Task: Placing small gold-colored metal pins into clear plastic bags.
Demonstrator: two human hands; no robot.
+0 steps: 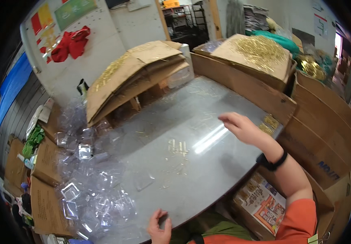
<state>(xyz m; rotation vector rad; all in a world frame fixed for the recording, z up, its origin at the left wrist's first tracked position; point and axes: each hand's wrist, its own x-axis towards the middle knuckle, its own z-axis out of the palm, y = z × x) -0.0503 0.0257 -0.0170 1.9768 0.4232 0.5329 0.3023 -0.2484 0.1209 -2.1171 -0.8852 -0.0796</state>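
My left hand hovers at the near edge of the grey table. Its fingers are loosely bent, thumb and forefinger apart, with nothing visible between them. Over the right part of the tabletop, my right hand stretches leftward, fingers out; I see nothing in it. Between the hands lie small gold strips in a loose cluster, with thinner gold pieces around them. A clear plastic case lies flat left of the strips. A small heap of gold pieces sits at the table's right corner, beyond my right wrist.
Clear plastic cases pile along the table's left side. A cardboard structure bearing gold pieces stands at the back left. Behind a cardboard wall, a box carries more gold strips. Another carton with printed sheets stands below, at the right.
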